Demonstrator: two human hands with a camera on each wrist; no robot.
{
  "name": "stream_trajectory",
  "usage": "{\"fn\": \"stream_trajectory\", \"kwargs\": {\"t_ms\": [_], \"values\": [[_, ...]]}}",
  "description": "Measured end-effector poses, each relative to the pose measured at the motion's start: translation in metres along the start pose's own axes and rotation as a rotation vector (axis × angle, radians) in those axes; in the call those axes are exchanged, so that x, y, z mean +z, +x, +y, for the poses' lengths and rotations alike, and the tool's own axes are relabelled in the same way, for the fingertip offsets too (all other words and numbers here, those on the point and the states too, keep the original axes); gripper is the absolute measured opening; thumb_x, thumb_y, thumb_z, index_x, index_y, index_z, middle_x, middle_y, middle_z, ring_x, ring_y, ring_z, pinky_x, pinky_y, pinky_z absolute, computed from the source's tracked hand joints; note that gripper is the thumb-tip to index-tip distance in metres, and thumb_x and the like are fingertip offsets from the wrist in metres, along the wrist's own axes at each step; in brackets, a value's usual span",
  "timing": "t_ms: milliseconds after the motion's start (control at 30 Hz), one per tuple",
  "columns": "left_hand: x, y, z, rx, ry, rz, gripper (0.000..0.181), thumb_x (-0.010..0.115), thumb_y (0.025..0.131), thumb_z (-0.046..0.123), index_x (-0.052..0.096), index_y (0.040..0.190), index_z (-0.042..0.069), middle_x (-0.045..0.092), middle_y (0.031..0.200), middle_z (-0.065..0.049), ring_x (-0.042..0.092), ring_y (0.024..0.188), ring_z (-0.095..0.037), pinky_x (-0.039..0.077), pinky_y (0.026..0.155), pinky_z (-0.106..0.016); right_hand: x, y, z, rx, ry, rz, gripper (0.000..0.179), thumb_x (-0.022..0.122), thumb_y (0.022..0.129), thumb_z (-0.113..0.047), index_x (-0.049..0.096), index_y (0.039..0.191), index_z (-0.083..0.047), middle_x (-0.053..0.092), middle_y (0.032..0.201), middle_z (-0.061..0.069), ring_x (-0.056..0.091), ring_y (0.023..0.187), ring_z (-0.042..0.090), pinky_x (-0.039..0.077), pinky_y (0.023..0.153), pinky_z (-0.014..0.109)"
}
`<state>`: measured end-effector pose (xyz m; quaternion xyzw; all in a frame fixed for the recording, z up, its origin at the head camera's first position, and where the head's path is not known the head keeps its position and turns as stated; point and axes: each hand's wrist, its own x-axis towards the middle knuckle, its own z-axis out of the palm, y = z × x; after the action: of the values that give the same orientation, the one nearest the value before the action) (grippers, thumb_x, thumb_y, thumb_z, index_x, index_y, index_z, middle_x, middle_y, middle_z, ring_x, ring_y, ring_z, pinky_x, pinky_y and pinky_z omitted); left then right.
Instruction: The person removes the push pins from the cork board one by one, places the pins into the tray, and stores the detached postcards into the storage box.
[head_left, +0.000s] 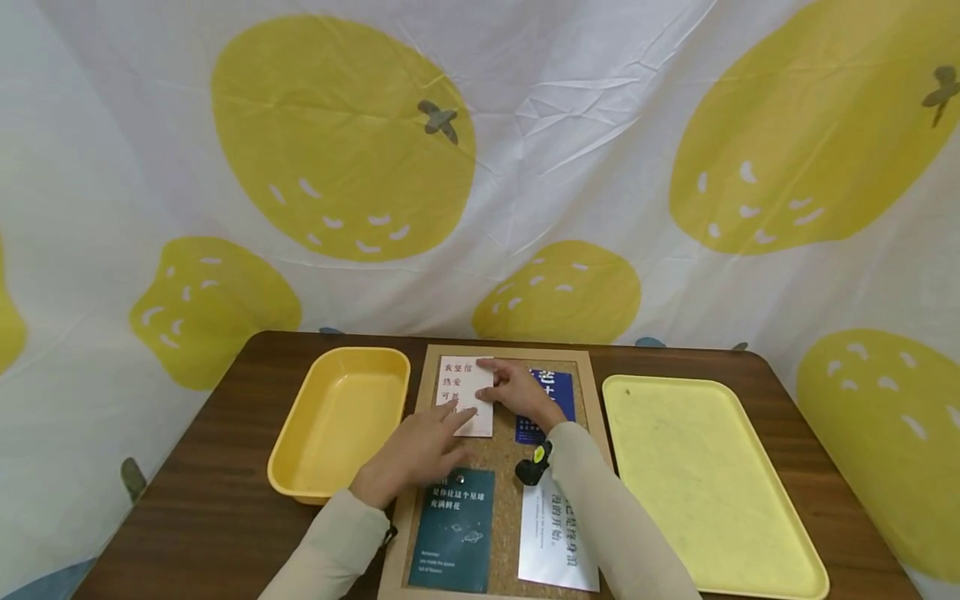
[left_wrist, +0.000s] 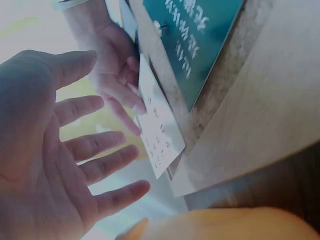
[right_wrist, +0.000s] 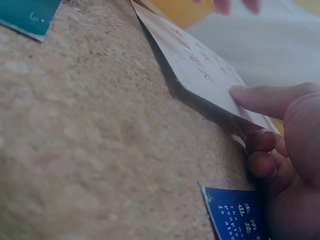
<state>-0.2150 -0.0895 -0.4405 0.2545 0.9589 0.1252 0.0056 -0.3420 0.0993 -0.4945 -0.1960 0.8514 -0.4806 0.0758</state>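
A white card with red writing (head_left: 467, 421) lies at the upper left of the wood-framed cork board (head_left: 504, 454). My right hand (head_left: 521, 392) is at the card's right edge. In the right wrist view, its thumb (right_wrist: 260, 100) presses the card's face (right_wrist: 200, 65) while other fingers curl by the edge, which stands slightly off the cork. My left hand (head_left: 416, 450) hovers over the board's left side, fingers spread and nothing held, as the left wrist view also shows. A dark green card (head_left: 453, 542) with a pin (head_left: 461, 478) is below it.
A blue card (head_left: 566, 398) sits at the board's upper right, partly behind my right hand. Below it lies a silvery-white card (head_left: 551, 558). An orange-yellow basin (head_left: 341, 425) stands left of the board; a pale yellow tray (head_left: 708, 492) lies to the right.
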Motion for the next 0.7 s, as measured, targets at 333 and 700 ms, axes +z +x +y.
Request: {"fn": "stream_trajectory", "kwargs": {"t_ms": [333, 700], "values": [[-0.025, -0.015, -0.01, -0.052, -0.012, 0.133, 0.055, 0.056, 0.087, 0.041, 0.042, 0.137, 0.021, 0.045, 0.135, -0.005, 0.046, 0.12, -0.023, 0.039, 0.098, -0.042, -0.002, -0.001, 0.002, 0.021, 0.088, -0.022, 0.051, 0.071, 0.078, -0.02, 0.054, 0.126, -0.023, 0.052, 0.076, 0.002, 0.045, 0.066, 0.014, 0.036, 0.059, 0.026], [-0.044, -0.044, -0.04, -0.08, -0.043, 0.284, 0.053, 0.059, 0.087, 0.035, 0.045, 0.134, 0.016, 0.046, 0.134, -0.009, 0.044, 0.122, -0.026, 0.037, 0.098, -0.045, -0.004, -0.005, 0.001, -0.002, 0.093, -0.068, 0.048, 0.068, 0.082, -0.024, 0.053, 0.128, -0.019, 0.064, 0.095, -0.001, 0.053, 0.074, 0.014, 0.042, 0.064, 0.027]]}}
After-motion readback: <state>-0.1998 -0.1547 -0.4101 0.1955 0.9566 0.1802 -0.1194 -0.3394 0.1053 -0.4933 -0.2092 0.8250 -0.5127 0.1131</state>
